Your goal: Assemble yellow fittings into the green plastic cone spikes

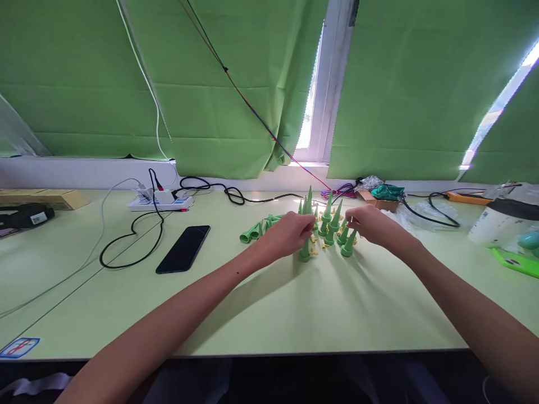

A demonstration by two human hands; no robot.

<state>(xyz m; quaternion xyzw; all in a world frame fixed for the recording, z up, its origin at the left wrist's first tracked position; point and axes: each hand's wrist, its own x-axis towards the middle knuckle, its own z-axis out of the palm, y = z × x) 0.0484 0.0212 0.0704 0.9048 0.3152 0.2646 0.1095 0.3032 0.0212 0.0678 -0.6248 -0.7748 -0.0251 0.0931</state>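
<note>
Both arms reach in from the near edge, palms down. Left hand: fingers curled and bunched by a cone; can't tell if the grip is clamped on it. Right hand: wrist bent, fingertips pointing down at cone tips; can't tell if that grip holds one. Smooth, tapered green cones stand upright between and under the hands, on the far middle of the pale worktop, small yellow pieces among them. More cones lie left. Far right: cardboard box, crinkled green plastic in it; white cup, dark lid, contents hidden.
</note>
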